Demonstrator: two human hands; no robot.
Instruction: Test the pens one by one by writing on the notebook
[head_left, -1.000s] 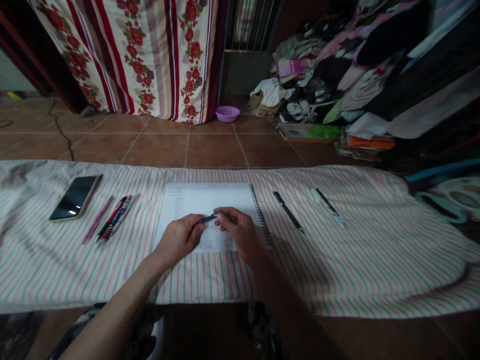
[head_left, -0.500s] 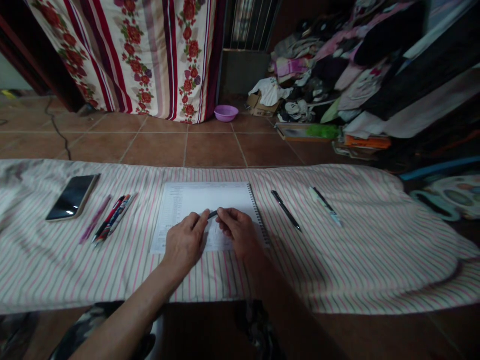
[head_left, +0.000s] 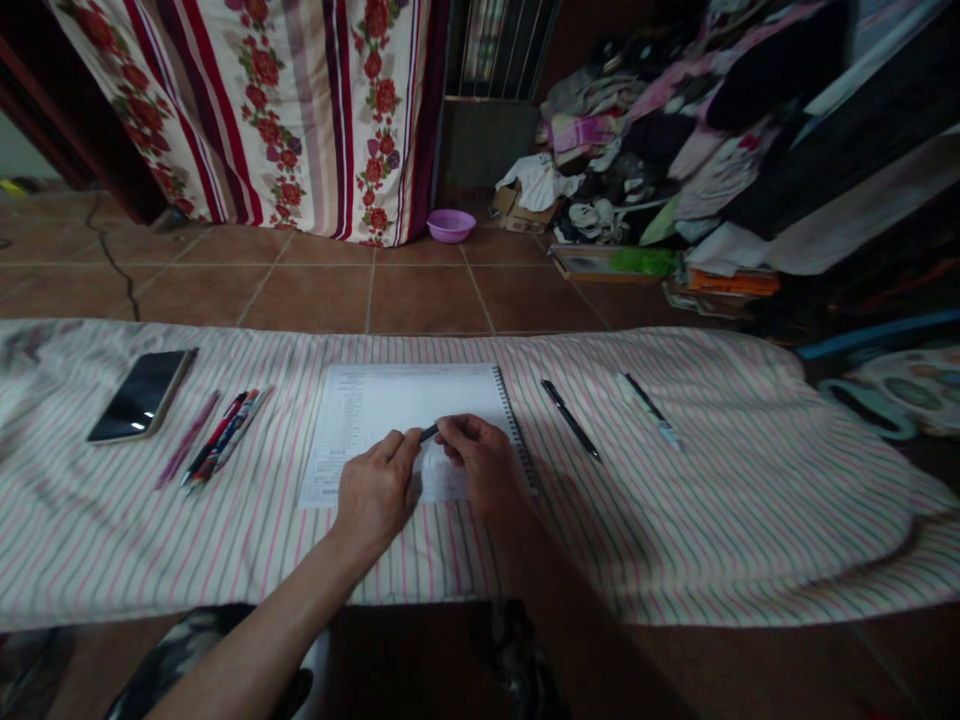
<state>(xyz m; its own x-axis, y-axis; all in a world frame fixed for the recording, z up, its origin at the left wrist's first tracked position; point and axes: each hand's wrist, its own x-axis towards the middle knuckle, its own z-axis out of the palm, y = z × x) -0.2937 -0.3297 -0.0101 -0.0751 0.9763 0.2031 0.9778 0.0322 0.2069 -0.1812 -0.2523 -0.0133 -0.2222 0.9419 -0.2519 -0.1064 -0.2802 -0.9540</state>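
My left hand and my right hand meet over the spiral notebook, with fingers closed on the two ends of a slim black pen. Only a short dark stretch of this pen shows between the fingertips; the rest is hidden. Beneath the hands the notebook lies open on a white page with printed lines along its left side, its wire binding at the right. To the right of it rest a black pen and a second pen with a dark and pale blue body.
The striped cloth covers the low table. At the left lie a phone, a purple pen and several other pens. Beyond, on the tiled floor, are a purple basin, a floral curtain and heaped clothes.
My left hand has shifted slightly right and down, and its fingers have drawn in more around the pen. The right hand keeps its hold; the view has barely moved.
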